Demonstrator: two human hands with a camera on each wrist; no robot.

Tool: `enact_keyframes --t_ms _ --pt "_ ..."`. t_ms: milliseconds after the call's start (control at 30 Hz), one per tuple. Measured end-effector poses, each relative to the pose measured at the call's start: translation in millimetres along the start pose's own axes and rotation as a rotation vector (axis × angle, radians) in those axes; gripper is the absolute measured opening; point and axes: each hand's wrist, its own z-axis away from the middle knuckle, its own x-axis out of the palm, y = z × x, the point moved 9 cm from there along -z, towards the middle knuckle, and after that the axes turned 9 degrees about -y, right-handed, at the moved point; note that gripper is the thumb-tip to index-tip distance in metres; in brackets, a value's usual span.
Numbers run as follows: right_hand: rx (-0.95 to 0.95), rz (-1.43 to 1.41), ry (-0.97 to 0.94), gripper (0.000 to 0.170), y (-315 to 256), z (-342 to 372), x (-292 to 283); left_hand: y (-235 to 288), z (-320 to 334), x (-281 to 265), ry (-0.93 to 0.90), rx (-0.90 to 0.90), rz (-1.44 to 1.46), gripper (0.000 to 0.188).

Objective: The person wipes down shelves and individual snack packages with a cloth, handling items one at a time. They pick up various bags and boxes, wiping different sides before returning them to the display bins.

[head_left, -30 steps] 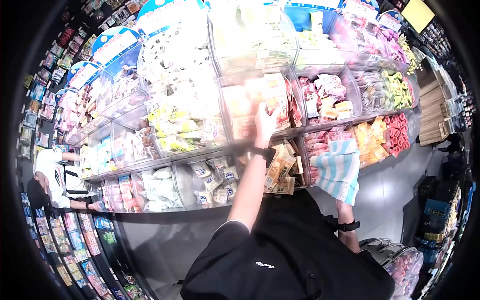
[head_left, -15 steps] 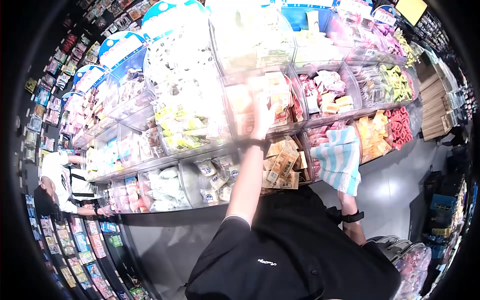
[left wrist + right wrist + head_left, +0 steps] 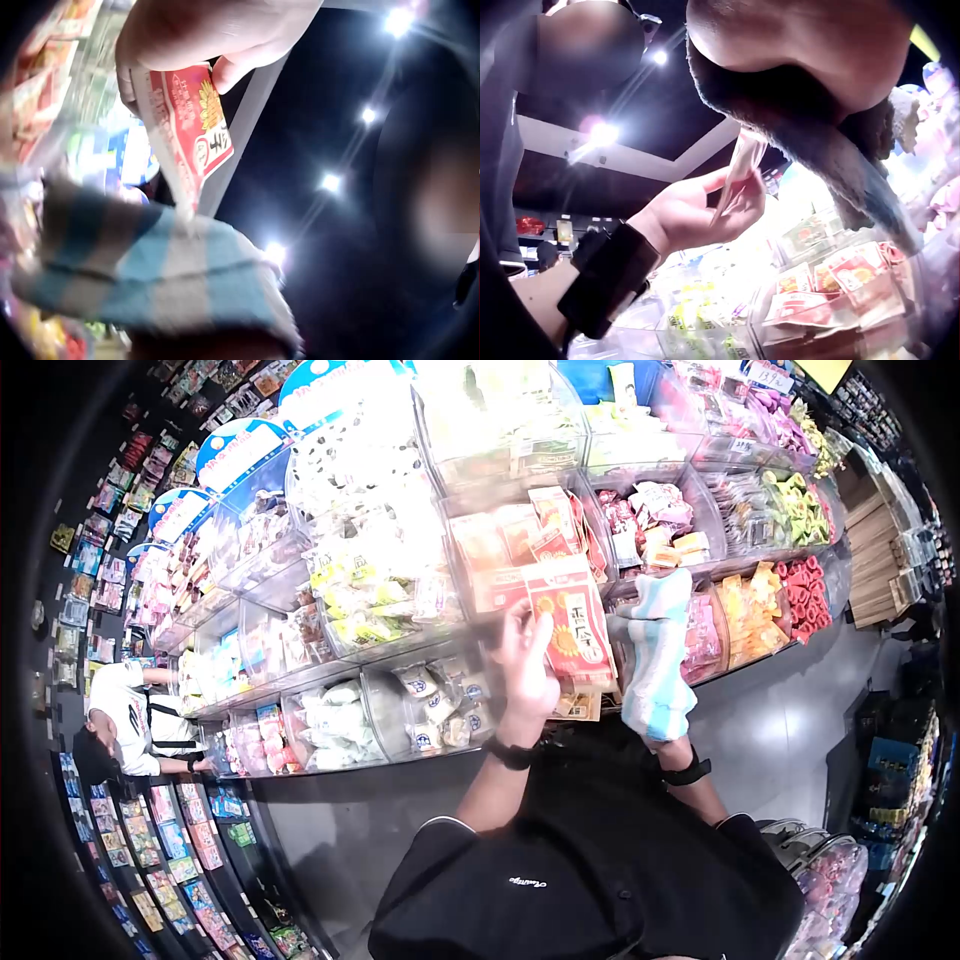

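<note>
In the head view my left hand (image 3: 530, 675) pinches a flat red-and-white sunflower seed packet (image 3: 570, 625) by its left side, in front of the bins. The left wrist view shows its yellow flower print and the thumb on its edge. A blue-and-white striped towel (image 3: 655, 660) hangs over my right hand (image 3: 802, 45), hiding most of the fingers. The towel stands just right of the packet, and in the left wrist view it overlaps the packet's lower edge (image 3: 187, 206). Similar packets (image 3: 500, 535) fill the bin behind.
Clear plastic bins of wrapped snacks rise in tiers ahead, among them white packs (image 3: 440, 710), orange pieces (image 3: 750, 615) and red pieces (image 3: 803, 600). Another person (image 3: 125, 720) stands at the far left of the display. A bag of pink packs (image 3: 825, 890) is at the lower right.
My left hand has drawn the packet out of the bin and toward me. My right hand has raised the towel from below and brought it left, beside the packet.
</note>
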Motion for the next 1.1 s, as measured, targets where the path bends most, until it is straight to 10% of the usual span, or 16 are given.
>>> enact_keyframes --t_ms 333,600,733,900,1100 --pt "-0.258 0.264 -0.261 0.038 -54.9 -3.1 54.5 -16.0 43.8 40.9 -0.278 -0.064 -0.051 0.061" --pt "-0.290 0.217 -0.171 0.028 -70.3 -22.6 51.2 -11.7 50.1 34.8 -0.033 -0.092 0.050 0.046" --pt "-0.359 0.413 -0.171 0.028 -61.5 -16.4 49.6 0.6 57.1 66.7 -0.227 -0.121 0.639 0.051" --pt "-0.289 0.364 -0.274 0.033 -49.1 -1.9 50.3 -23.2 64.1 32.2 0.000 -0.249 0.151 0.051" --pt "-0.315 0.397 -0.354 0.028 -55.3 10.1 68.3 -3.4 49.9 53.0 -0.142 -0.078 0.186 0.049"
